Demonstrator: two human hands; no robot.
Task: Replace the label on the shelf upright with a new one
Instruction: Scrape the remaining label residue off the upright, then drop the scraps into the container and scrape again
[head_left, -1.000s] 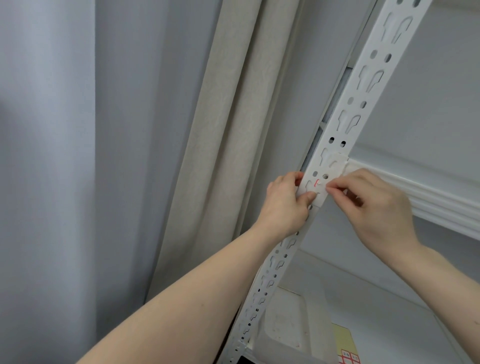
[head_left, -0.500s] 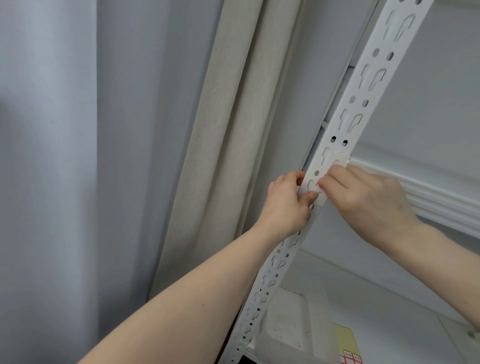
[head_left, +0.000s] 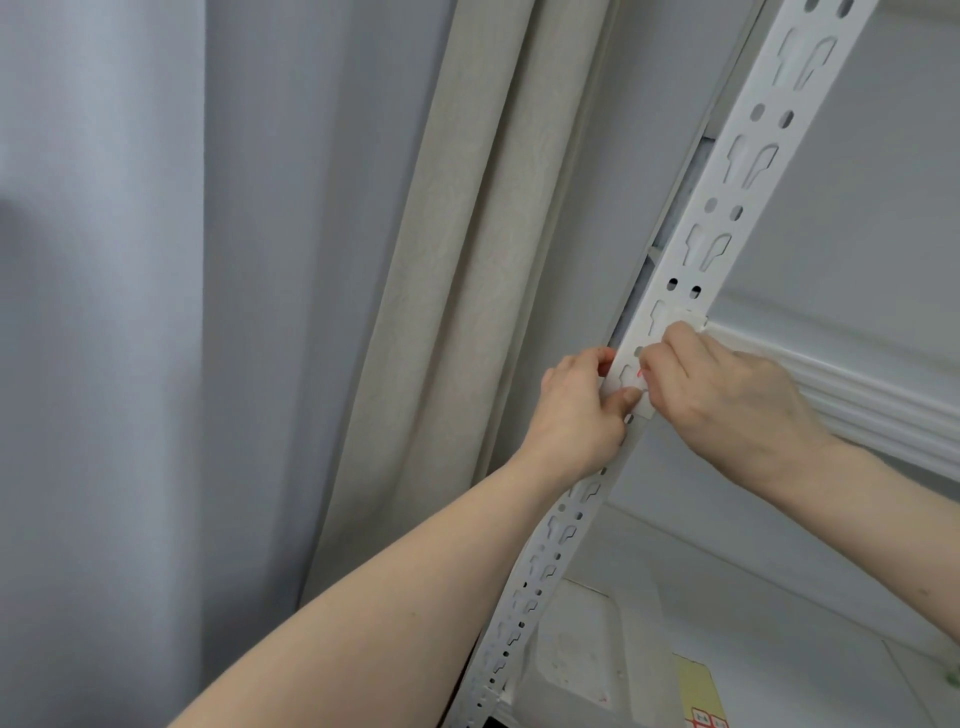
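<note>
Both hands are working the label on the shelf upright (head_left: 737, 171).

I am watching the left hand (head_left: 576, 415) gripping the upright's edge, its thumb lying on the label (head_left: 626, 379), while the right hand (head_left: 727, 395) is pinching the label's right side; the label is sitting between both sets of fingertips.

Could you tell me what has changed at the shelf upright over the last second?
The right hand has slid left across the label, and its fingertips now cover more of it. The left hand still grips the shelf upright, thumb on the label's lower edge. Whether the label itself shifted is unclear.
</note>
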